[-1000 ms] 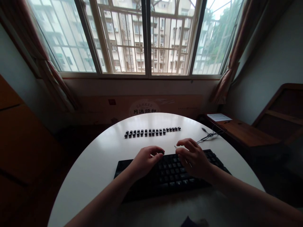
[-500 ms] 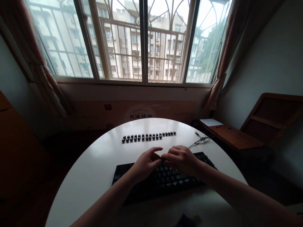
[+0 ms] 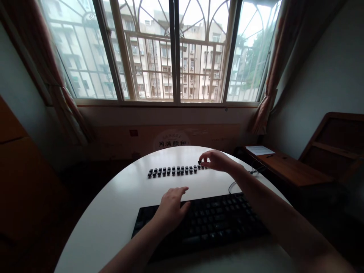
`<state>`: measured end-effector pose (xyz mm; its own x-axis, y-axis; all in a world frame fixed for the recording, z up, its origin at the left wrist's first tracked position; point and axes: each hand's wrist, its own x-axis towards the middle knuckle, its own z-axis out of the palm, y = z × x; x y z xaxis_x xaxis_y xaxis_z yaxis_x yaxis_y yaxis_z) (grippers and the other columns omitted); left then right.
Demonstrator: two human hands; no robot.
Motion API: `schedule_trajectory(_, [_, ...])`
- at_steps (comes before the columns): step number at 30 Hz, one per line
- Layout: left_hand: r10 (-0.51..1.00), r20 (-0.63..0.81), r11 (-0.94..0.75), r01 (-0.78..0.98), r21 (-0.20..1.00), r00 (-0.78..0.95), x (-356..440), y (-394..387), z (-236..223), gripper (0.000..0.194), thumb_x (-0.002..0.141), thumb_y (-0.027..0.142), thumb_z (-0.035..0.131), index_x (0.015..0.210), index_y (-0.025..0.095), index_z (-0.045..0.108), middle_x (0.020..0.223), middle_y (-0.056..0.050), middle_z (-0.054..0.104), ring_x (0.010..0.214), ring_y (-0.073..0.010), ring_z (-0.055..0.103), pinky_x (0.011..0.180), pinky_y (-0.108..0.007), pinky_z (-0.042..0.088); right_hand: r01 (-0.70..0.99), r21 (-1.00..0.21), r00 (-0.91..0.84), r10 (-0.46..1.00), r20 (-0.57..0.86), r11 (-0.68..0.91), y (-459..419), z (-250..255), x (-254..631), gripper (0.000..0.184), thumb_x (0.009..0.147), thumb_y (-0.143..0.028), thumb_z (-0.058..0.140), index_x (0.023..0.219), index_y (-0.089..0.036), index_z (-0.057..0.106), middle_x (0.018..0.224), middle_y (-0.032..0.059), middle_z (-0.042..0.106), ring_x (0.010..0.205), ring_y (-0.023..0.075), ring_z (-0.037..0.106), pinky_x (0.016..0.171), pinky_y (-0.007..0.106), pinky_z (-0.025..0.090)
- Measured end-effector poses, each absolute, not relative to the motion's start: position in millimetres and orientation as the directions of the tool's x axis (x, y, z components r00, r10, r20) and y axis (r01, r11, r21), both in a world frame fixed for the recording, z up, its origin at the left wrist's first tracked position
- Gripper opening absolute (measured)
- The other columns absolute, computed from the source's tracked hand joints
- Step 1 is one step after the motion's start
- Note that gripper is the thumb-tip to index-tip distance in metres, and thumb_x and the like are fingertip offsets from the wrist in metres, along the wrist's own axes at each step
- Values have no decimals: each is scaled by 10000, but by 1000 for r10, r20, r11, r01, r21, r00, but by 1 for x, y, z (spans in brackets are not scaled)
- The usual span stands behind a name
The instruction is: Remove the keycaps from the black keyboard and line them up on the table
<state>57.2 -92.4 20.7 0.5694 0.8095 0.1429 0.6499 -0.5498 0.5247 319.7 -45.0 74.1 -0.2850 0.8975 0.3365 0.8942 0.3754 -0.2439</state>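
Observation:
A black keyboard (image 3: pixel 216 218) lies on the white round table. Over its left half rests my left hand (image 3: pixel 172 209), thumb and forefinger apart, holding nothing that I can see. My right hand (image 3: pixel 217 160) reaches beyond the keyboard to the right end of the rows of small black keycaps (image 3: pixel 173 171). Its thumb and forefinger pinch one dark keycap (image 3: pixel 200 162), just above the back row. The right hand covers some keycaps at that end, and its other fingers are curled out of sight.
The white tabletop (image 3: pixel 119 193) curves away on both sides. A dark cable (image 3: pixel 233 186) runs behind the keyboard on the right, partly behind my right forearm. Farther right stands a low wooden table (image 3: pixel 292 174) with a paper sheet (image 3: pixel 260 150). A window (image 3: pixel 176 68) is ahead.
My right hand has left my left hand above the keyboard and moved forward to the keycap rows, now with a keycap. My left hand has opened wider. The view has shifted slightly.

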Motion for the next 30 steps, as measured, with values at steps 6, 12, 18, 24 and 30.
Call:
schedule_trajectory(6, [778,95,-600,689,407,621,61,-93,14,379,878,303,510,1226,201,619,1261,-107,631,1185,-283,544,1048,-454,385,913,-307,-210,954,215,270,-5,16,342,170,806,-278,674,920,-199,771,801,20,748,682,148,659,600,209,422])
schedule_trajectory(12, [776,67,-600,700,387,627,63,-94,20,373,879,293,494,1220,219,628,1247,-89,644,1170,-273,550,1040,-447,397,945,-273,-130,974,187,178,-1,-9,339,224,810,-327,650,980,-248,773,884,36,756,775,194,670,625,242,427])
schedule_trajectory(18, [774,53,-598,701,388,631,64,-94,20,375,892,311,482,1219,209,634,1259,-90,639,1182,-275,542,1043,-448,391,958,-247,-89,970,225,145,-4,-12,340,265,808,-357,662,1046,-274,745,905,20,756,823,201,676,649,245,435])
schedule_trajectory(24, [764,84,-614,682,398,639,62,-93,17,357,887,308,485,1190,215,649,1231,-87,654,1155,-277,555,1032,-447,393,959,-236,-90,956,278,158,-6,-14,337,202,836,-311,647,1016,-290,736,928,-7,756,855,187,685,712,246,447])
schedule_trajectory(30, [746,88,-634,663,399,661,63,-92,16,321,894,315,476,1115,216,687,1173,-85,669,1100,-282,573,997,-444,410,968,-207,-76,953,294,141,-5,-15,330,171,845,-313,635,972,-288,747,944,7,760,883,206,686,725,251,453])
